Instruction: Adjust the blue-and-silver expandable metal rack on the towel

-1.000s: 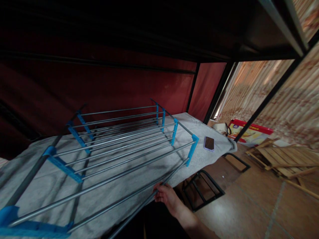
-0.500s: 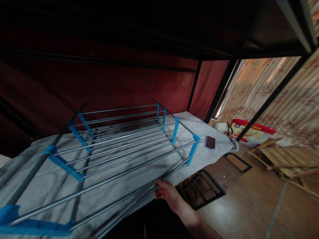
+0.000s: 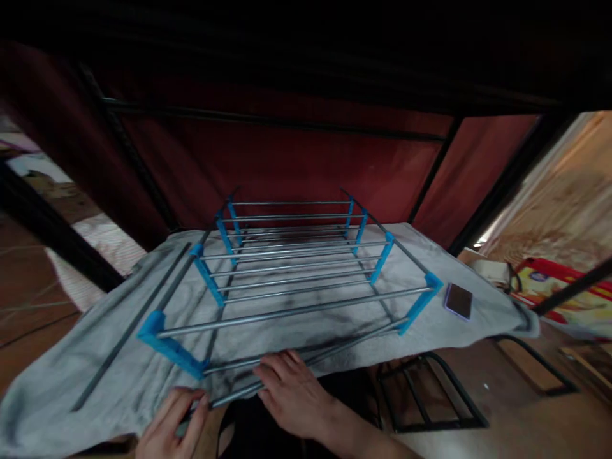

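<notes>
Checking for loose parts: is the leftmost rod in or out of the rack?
Out: the rod lies on the cloth, left of the rack.

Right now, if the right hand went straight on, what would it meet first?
The right hand would probably meet the upper front bar, past the rods under it; depth is unclear.

Grey cloth [image 3: 57,395]: spread over a long raised surface, creased at the near left, its near edge wavy and its right end rounded over
Rack [image 3: 296,312]: grey metal rods joined by blue brackets [image 3: 418,307], lying on the cloth from the far side to the near edge
Loose rod [image 3: 132,327]: dark and straight, slanting across the cloth's left part, apart from the rack
Phone [image 3: 459,301]: flat on the right part, dark face, purple rim, near the rack's right near bracket
</notes>
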Motion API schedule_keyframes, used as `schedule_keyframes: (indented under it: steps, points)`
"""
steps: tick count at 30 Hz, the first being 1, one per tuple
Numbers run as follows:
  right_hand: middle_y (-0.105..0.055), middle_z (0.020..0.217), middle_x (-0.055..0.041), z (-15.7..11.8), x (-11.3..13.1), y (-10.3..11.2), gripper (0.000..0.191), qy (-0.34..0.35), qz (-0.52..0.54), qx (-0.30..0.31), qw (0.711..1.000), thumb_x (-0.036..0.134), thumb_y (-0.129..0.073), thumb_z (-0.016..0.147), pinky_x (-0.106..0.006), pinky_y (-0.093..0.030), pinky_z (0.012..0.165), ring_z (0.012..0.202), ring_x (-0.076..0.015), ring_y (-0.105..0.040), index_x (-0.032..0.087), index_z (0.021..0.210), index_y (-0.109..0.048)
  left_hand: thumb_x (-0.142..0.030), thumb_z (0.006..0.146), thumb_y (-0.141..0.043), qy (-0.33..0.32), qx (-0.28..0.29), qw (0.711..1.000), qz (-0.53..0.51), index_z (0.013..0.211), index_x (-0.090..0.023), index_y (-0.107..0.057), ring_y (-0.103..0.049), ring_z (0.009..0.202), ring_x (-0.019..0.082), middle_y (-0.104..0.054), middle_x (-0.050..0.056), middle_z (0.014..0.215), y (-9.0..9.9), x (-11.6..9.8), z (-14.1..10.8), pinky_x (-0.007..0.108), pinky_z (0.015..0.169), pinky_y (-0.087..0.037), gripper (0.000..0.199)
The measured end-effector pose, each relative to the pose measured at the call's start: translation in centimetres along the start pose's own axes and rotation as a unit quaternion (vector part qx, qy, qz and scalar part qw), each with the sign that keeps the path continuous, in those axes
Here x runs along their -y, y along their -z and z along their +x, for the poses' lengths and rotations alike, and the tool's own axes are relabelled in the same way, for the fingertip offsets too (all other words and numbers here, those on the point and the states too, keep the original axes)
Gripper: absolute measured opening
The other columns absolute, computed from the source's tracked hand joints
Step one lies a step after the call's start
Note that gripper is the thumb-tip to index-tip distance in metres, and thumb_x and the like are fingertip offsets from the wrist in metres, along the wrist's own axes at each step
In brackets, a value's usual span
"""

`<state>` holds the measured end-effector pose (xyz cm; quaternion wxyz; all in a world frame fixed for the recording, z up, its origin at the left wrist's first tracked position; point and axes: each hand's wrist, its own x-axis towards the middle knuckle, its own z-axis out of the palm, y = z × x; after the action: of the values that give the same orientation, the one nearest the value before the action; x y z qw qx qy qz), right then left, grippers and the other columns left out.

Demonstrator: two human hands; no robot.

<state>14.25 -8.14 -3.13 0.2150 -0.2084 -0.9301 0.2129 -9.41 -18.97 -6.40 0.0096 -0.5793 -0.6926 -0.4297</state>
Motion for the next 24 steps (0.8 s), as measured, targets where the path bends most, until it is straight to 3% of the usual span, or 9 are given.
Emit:
schedule_keyframes:
  steps: [3,6,10,13,18,20,24]
  points:
    - [-0.065,0.113,-0.0089,1.4,0.3,-1.6,0.034,0.018,-0.061,0.076,0.995,0.026,-0.049,0.096,-0.041,-0.047,0.095,0.105,-0.0249,-0.06,0.022,0.129,-0.052,-0.036,0.086,-0.055,0.036,-0.063,0.997,-0.008,0.073,-0.023,-0.062,-0.06,0.07,0.019,-0.061,0.002,0.072,0.3,-2.0,0.3,0.028,0.065,-0.049,0.02]
    - [-0.066,0.114,-0.0096,2.2,0.0,-2.2,0.038,0.021,-0.089,0.095,0.991,0.012,-0.04,0.095,-0.039,-0.048,0.09,0.105,-0.0247,-0.061,0.023,0.129,-0.053,-0.036,0.09,-0.052,0.108,-0.136,0.983,-0.057,0.078,-0.021,-0.059,-0.057,0.075,0.018,-0.058,0.002,0.076,0.5,-3.1,1.1,0.029,0.071,-0.046,0.021]
    - [-0.061,0.128,-0.0102,2.8,-0.7,-1.9,0.046,0.037,-0.098,0.093,0.99,0.006,-0.039,0.091,-0.038,-0.046,0.091,0.113,-0.0255,-0.059,0.024,0.131,-0.052,-0.043,0.093,-0.049,0.226,-0.25,0.915,-0.221,0.096,-0.019,-0.061,-0.06,0.095,0.02,-0.063,0.005,0.097,1.0,-1.8,3.3,0.03,0.082,-0.047,0.027]
    - [-0.064,0.12,-0.0088,3.4,-0.8,-1.5,0.037,0.038,-0.112,0.099,0.988,0.01,-0.04,0.093,-0.037,-0.047,0.087,0.107,-0.0247,-0.062,0.023,0.124,-0.056,-0.053,0.094,-0.042,0.265,-0.19,0.88,-0.345,0.096,-0.016,-0.064,-0.062,0.092,0.021,-0.066,0.008,0.098,1.1,0.0,5.6,0.031,0.08,-0.049,0.043]
    - [-0.067,0.103,-0.0076,4.8,-0.8,-0.6,0.02,0.008,-0.127,0.075,0.989,0.028,-0.042,0.1,-0.032,-0.046,0.079,0.093,-0.0214,-0.065,0.024,0.11,-0.059,-0.058,0.096,-0.03,0.234,-0.056,0.893,-0.381,0.069,-0.017,-0.062,-0.058,0.071,0.018,-0.062,0.006,0.066,0.0,1.0,8.0,0.029,0.068,-0.047,0.058]
    - [-0.068,0.1,-0.0067,5.5,-0.9,-0.1,0.019,-0.002,-0.137,0.073,0.988,0.029,-0.042,0.1,-0.031,-0.046,0.077,0.09,-0.0202,-0.065,0.025,0.108,-0.059,-0.059,0.096,-0.027,0.223,-0.04,0.894,-0.387,0.061,-0.018,-0.058,-0.053,0.062,0.016,-0.056,0.004,0.058,-0.4,0.7,8.3,0.028,0.061,-0.043,0.062]
    - [-0.068,0.098,-0.0055,6.3,-1.0,0.7,0.017,-0.003,-0.155,0.089,0.984,0.03,-0.042,0.1,-0.031,-0.045,0.072,0.086,-0.0204,-0.066,0.025,0.107,-0.058,-0.061,0.095,-0.027,0.223,-0.066,0.899,-0.372,0.052,-0.019,-0.051,-0.043,0.052,0.013,-0.047,0.002,0.051,-0.7,-0.1,8.6,0.027,0.054,-0.037,0.064]
